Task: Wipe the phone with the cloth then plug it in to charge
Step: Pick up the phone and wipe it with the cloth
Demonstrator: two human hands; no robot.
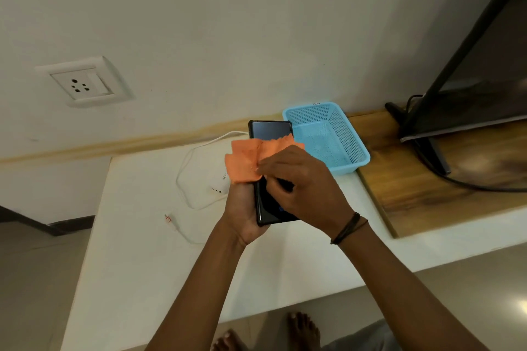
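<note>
A black phone [270, 130] with a dark screen is held over the white counter, screen up. My left hand [242, 214] grips its lower left edge from underneath. My right hand [299, 188] presses an orange cloth [246, 161] onto the middle of the screen. The cloth hides the phone's middle part. A white charger block [219, 184] lies on the counter just left of the phone, and its white cable [185, 168] loops around to a free plug end [168, 218] with a red mark.
A wall socket [82, 84] sits on the white wall at the upper left. A light blue mesh basket [328, 137] stands behind the phone on the right. A TV [470, 65] on a stand occupies the wooden shelf [399, 179] at the right. Bare feet show below the counter edge.
</note>
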